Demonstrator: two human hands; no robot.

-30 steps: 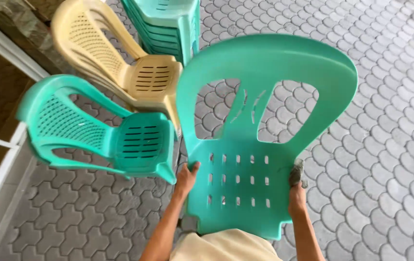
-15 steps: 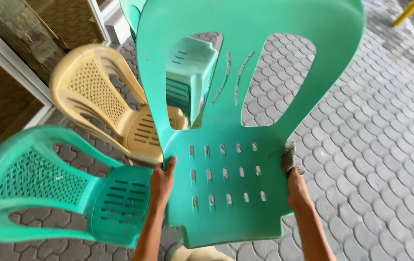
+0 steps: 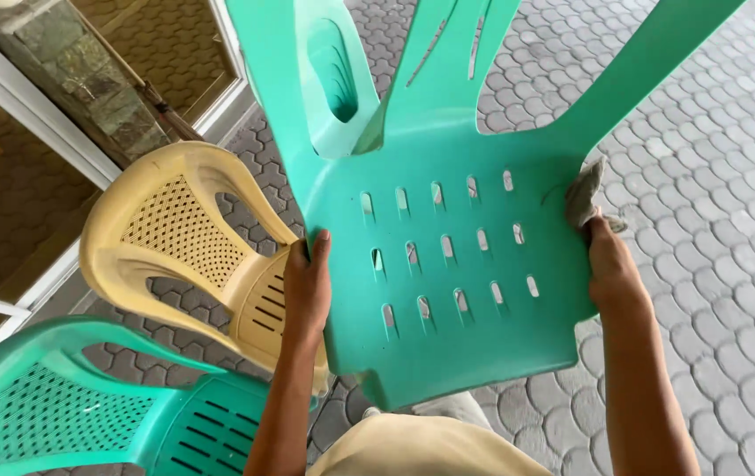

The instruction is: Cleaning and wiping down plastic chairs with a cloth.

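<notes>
Green armchair (image 3: 86, 414): sitting nearest at the lower left, showing its mesh back and slotted seat, standing on the paving
Left hand (image 3: 307, 286): gripping the left edge of the lifted chair's seat, fingers wrapping round the rim, clamped on it
Right hand (image 3: 611, 269): gripping the right edge of the same seat, pinning a small grey rag (image 3: 585, 194) against the plastic
Lifted green chair (image 3: 448, 264): being held up between the two hands, well apart on its two sides, seat with rows of slots facing the camera, back reaching up out of the top of the view
Cream armchair (image 3: 183, 238): standing just beyond the green armchair, to the left of the lifted chair, partly hidden behind the left forearm
Paving (image 3: 713, 176): running grey and scalloped under everything
Glass door frame (image 3: 33, 115): lying farthest off at the upper left
</notes>
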